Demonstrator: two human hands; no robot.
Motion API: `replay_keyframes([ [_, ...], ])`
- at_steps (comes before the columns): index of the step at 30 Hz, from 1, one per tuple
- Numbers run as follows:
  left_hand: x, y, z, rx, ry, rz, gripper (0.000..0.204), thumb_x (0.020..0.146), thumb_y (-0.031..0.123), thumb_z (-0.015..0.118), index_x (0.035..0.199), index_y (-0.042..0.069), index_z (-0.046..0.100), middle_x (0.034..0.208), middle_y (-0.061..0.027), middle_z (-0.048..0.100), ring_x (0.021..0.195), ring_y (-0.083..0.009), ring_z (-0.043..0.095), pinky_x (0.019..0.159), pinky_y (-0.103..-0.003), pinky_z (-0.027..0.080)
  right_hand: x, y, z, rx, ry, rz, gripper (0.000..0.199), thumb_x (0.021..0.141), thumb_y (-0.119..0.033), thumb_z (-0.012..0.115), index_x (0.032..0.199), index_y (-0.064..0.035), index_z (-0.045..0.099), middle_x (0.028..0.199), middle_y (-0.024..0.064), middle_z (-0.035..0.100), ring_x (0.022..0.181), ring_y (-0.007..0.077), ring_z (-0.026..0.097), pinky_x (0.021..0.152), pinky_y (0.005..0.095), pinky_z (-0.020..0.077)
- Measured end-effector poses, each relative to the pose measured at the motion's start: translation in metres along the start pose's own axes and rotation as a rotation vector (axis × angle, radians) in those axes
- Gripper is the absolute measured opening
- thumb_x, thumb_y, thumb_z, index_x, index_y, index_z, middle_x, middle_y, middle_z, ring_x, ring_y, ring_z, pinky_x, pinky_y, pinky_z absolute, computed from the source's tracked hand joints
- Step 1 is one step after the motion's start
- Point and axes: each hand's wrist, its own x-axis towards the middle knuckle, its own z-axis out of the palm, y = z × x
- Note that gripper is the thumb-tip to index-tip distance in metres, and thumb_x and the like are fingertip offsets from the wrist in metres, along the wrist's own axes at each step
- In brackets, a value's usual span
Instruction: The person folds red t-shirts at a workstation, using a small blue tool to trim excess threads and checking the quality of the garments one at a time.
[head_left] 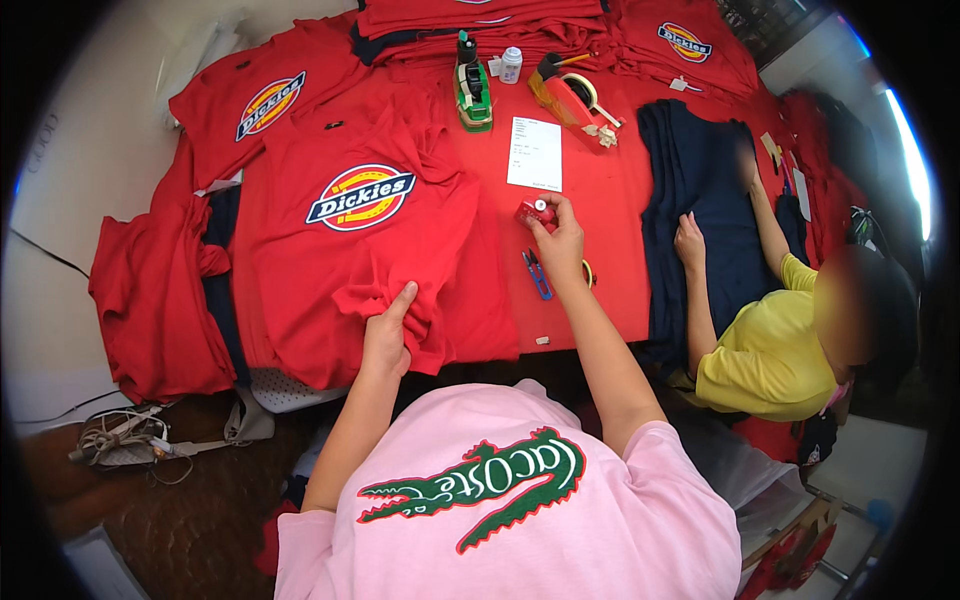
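A red T-shirt [350, 260] with a round yellow-and-white chest print lies spread in front of me on the left. At its lower right part, my left hand [388, 338] pinches bunched fabric between thumb and fingers. My right hand [560, 240] holds a small red object [533, 212] with a round white spot, just below a printed white sheet [535, 155]; its exact kind is unclear. Blue thread snips [537, 274] lie left of my right wrist. A yellow-rimmed ring [588, 273] is partly hidden behind that forearm.
A green tape dispenser [473, 97], a white bottle [511, 65] and a red tape dispenser [575, 100] stand farther back. Stacked red shirts [490, 35] line the far edge. At right, a co-worker in yellow [765, 360] touches navy garments [695, 200]. Tangled cables [125, 435] lie lower left.
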Motion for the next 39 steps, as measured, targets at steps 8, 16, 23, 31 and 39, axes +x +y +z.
replay_keyframes([
  [8, -0.009, 0.015, 0.009, 0.057, -0.044, 0.169, 0.031, 0.097, 0.012, 0.076, 0.126, 0.004, 0.067, 0.122, -0.0056, 0.073, 0.11, -0.0165, 0.069, 0.099, -0.033, 0.053, -0.048, -0.115, 0.009, 0.086, 0.043, -0.386, 0.034, 0.091, -0.023, 0.079, 0.116, -0.0014, 0.067, 0.105, 0.0099, 0.065, 0.087, 0.0256, 0.06, 0.085, 0.0372, 0.0497],
  [16, 0.001, 0.044, 0.006, 0.153, -0.092, 0.337, 0.028, 0.1, 0.013, 0.072, 0.127, 0.004, 0.067, 0.118, -0.0041, 0.072, 0.106, -0.0128, 0.067, 0.095, -0.03, 0.053, -0.075, -0.116, 0.101, 0.656, -0.62, 0.329, 0.03, 0.107, -0.029, 0.063, 0.087, -0.0069, 0.062, 0.073, -0.0007, 0.058, 0.066, 0.0074, 0.055, 0.059, 0.0262, 0.0444],
  [23, 0.073, 0.046, -0.072, 0.047, -0.335, 0.341, 0.039, 0.111, 0.033, 0.053, 0.132, 0.002, 0.064, 0.116, -0.0077, 0.07, 0.103, -0.0168, 0.069, 0.086, -0.034, 0.057, -0.088, -0.177, 0.14, -0.083, -0.213, -0.864, 0.019, 0.095, -0.023, 0.067, 0.092, -0.006, 0.06, 0.081, 0.0116, 0.06, 0.071, 0.0309, 0.064, 0.062, 0.0437, 0.0538],
  [31, 0.073, 0.099, -0.053, 0.167, -0.207, 0.238, 0.035, 0.11, 0.04, 0.052, 0.116, 0.009, 0.067, 0.095, -0.0055, 0.07, 0.088, -0.0193, 0.071, 0.079, -0.037, 0.058, -0.092, -0.2, 0.159, -0.196, -0.206, -0.904, 0.016, 0.093, -0.018, 0.064, 0.088, -0.0058, 0.056, 0.079, 0.0102, 0.06, 0.068, 0.0302, 0.066, 0.054, 0.0439, 0.0534],
  [39, 0.105, 0.093, -0.087, 0.327, -0.247, 0.277, 0.038, 0.106, 0.034, 0.059, 0.117, -0.002, 0.067, 0.092, -0.0046, 0.068, 0.082, -0.0172, 0.068, 0.071, -0.034, 0.057, -0.1, -0.171, 0.2, -0.283, -0.164, -0.812, 0.014, 0.092, -0.019, 0.065, 0.088, -0.0064, 0.06, 0.083, 0.012, 0.065, 0.07, 0.0313, 0.068, 0.059, 0.0439, 0.0544],
])
